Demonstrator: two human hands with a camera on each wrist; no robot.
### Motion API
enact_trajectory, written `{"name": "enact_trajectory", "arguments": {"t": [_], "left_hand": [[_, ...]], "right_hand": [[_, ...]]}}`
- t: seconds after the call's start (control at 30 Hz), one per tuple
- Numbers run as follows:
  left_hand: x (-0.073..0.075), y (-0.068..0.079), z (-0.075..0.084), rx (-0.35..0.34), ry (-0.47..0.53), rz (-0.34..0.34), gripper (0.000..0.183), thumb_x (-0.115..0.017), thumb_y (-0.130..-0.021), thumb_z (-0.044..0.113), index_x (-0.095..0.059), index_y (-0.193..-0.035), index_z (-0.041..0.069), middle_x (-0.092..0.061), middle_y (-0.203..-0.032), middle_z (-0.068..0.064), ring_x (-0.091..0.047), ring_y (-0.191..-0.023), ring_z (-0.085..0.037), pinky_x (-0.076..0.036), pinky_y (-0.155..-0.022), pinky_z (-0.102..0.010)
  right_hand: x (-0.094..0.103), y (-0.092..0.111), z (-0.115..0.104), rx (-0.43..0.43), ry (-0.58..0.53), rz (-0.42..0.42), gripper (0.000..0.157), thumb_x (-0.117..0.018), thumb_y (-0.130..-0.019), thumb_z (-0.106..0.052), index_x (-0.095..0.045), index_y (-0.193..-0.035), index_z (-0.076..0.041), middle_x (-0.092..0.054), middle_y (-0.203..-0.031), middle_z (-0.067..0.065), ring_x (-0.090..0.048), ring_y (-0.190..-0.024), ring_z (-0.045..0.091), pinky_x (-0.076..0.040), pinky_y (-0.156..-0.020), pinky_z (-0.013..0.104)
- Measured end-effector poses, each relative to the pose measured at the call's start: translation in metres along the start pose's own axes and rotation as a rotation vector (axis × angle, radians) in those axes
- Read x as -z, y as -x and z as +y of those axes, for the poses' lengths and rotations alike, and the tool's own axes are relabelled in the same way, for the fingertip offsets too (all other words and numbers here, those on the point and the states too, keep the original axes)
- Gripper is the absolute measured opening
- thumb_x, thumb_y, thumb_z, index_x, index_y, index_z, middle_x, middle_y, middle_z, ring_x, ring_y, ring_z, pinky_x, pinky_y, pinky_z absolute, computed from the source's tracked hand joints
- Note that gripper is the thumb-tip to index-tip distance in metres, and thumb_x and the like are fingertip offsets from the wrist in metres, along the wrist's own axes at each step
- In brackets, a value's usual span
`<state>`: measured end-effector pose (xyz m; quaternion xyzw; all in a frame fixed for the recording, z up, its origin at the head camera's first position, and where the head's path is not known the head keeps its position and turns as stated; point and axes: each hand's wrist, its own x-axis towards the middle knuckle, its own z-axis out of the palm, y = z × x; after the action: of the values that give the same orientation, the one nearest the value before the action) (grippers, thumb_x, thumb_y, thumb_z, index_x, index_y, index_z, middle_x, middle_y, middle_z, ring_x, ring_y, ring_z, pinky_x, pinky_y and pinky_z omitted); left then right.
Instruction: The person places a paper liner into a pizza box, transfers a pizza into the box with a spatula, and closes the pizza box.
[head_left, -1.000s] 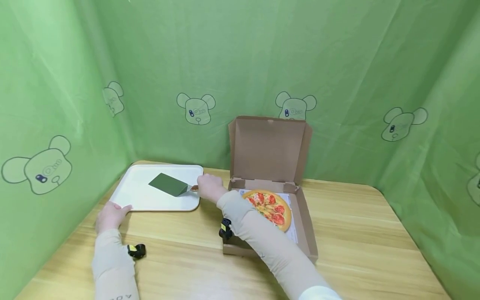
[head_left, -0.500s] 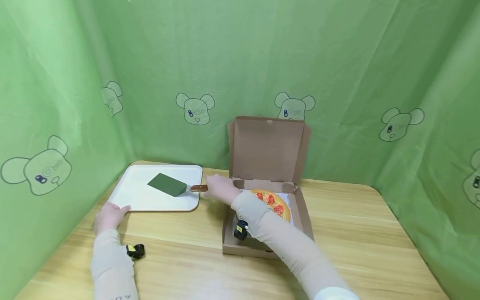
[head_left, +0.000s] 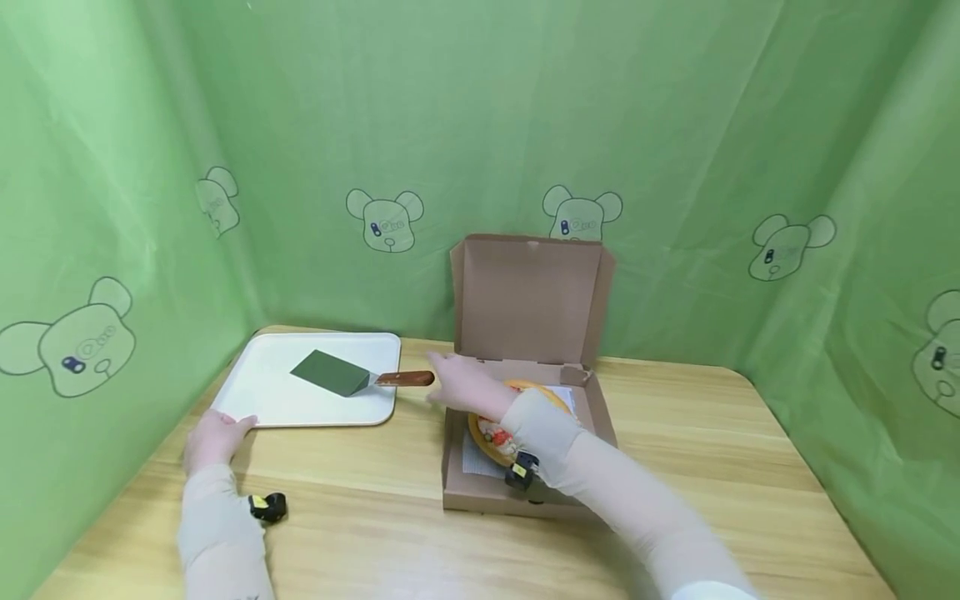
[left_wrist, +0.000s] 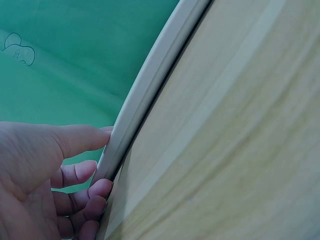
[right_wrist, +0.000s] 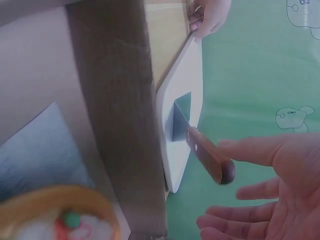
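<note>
A white tray (head_left: 258,387) lies at the back left of the table. My left hand (head_left: 213,439) holds its near left corner, thumb and curled fingers at the rim in the left wrist view. On the tray lies a metal spatula (head_left: 330,372) with a broad flat blade reflecting green; its wooden handle (right_wrist: 207,155) sticks out past the tray's right edge. My right hand (head_left: 472,387) is beside the handle's end with spread fingers, over the open pizza box. A pizza (head_left: 489,437) sits in the box, partly hidden by my right arm.
The cardboard pizza box (head_left: 480,502) stands at the middle of the wooden table (head_left: 697,450), its lid (head_left: 528,304) raised at the back. Green curtains (head_left: 480,108) with bear-like drawings surround the table behind and at both sides.
My right hand has let go of the spatula's handle and moved right, over the box. The spatula stays on the tray. My left hand keeps its hold on the tray corner.
</note>
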<state>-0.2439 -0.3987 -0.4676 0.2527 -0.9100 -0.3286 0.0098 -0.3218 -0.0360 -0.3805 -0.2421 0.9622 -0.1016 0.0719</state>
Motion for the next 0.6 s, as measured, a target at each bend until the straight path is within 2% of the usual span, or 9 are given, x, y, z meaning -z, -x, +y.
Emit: {"name": "enact_trajectory", "arguments": {"t": [0.1, 0.23, 0.3, 0.5, 0.6], "left_hand": [[0.001, 0.001, 0.000, 0.000, 0.004, 0.001, 0.049, -0.059, -0.090, 0.041, -0.055, -0.105, -0.006, -0.061, -0.104, -0.028, -0.057, -0.096, -0.045, -0.048, -0.069, -0.044], [0.001, 0.003, 0.001, 0.000, 0.009, 0.005, 0.049, -0.059, -0.090, 0.040, -0.056, -0.106, -0.006, -0.061, -0.106, -0.029, -0.057, -0.097, -0.047, -0.048, -0.070, -0.045], [0.001, 0.004, 0.001, 0.002, 0.009, 0.007, 0.048, -0.059, -0.090, 0.040, -0.056, -0.106, -0.006, -0.061, -0.107, -0.029, -0.057, -0.097, -0.047, -0.048, -0.070, -0.045], [0.001, 0.003, 0.002, 0.007, 0.009, 0.005, 0.047, -0.059, -0.090, 0.040, -0.057, -0.104, -0.005, -0.062, -0.104, -0.028, -0.057, -0.096, -0.045, -0.047, -0.068, -0.042], [0.003, 0.002, 0.003, -0.008, 0.021, 0.003, 0.048, -0.059, -0.090, 0.038, -0.057, -0.104, -0.008, -0.062, -0.104, -0.030, -0.057, -0.096, -0.047, -0.048, -0.072, -0.046]], "right_hand": [[0.004, 0.010, 0.009, 0.018, -0.041, 0.009, 0.073, -0.071, -0.088, -0.031, -0.037, -0.148, -0.008, -0.050, -0.141, 0.021, -0.055, -0.124, 0.033, -0.052, -0.104, 0.045], [0.012, 0.022, 0.021, 0.026, -0.046, 0.028, 0.073, -0.071, -0.088, -0.032, -0.037, -0.148, -0.008, -0.051, -0.137, 0.021, -0.055, -0.122, 0.034, -0.052, -0.102, 0.046], [0.017, 0.029, 0.028, 0.015, -0.044, 0.027, 0.073, -0.070, -0.089, -0.034, -0.036, -0.149, -0.009, -0.050, -0.139, 0.019, -0.052, -0.126, 0.033, -0.054, -0.100, 0.046], [0.032, 0.044, 0.050, -0.026, 0.026, 0.064, 0.076, -0.069, -0.088, -0.043, -0.034, -0.150, -0.018, -0.048, -0.142, 0.014, -0.049, -0.130, 0.031, -0.057, -0.093, 0.049], [0.037, 0.051, 0.062, -0.040, 0.023, 0.095, 0.076, -0.069, -0.087, -0.044, -0.035, -0.150, -0.019, -0.047, -0.144, 0.014, -0.048, -0.131, 0.033, -0.055, -0.096, 0.054]]}}
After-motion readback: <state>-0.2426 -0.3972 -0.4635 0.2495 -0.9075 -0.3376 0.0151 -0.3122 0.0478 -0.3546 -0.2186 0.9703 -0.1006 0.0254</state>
